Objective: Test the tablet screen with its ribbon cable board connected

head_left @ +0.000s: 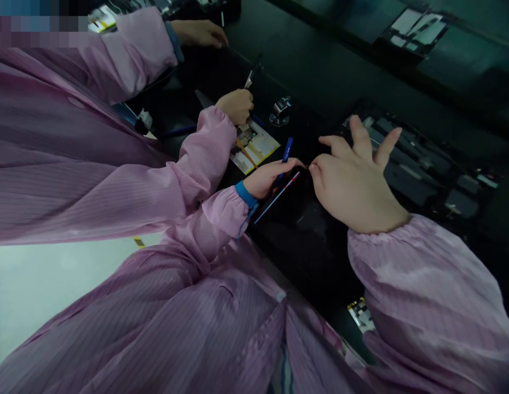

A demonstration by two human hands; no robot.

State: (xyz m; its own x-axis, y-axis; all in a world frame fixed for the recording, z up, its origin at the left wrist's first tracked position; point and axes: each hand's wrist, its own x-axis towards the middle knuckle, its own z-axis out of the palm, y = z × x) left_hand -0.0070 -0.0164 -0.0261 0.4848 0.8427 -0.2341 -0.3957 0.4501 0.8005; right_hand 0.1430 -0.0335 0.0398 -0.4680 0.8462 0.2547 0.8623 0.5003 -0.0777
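Observation:
My left hand (267,179) is closed around a blue pen-like tool (287,150) whose tip sticks up past the fingers. A thin blue strip with a red end (279,192) runs under that hand along a dark glossy panel (307,224). My right hand (355,183) rests on the panel. Its thumb and forefinger are pinched together at the panel's far corner, touching my left fingertips, while the other fingers are spread. Whatever sits in the pinch is too small to see.
A co-worker in a pink coat sits on the left; one hand (237,105) holds tweezers over a yellow-white card (258,146), the other hand (199,33) lies farther back. A metal knob (281,111) stands on the black bench. A dark tray of parts (435,164) lies at right.

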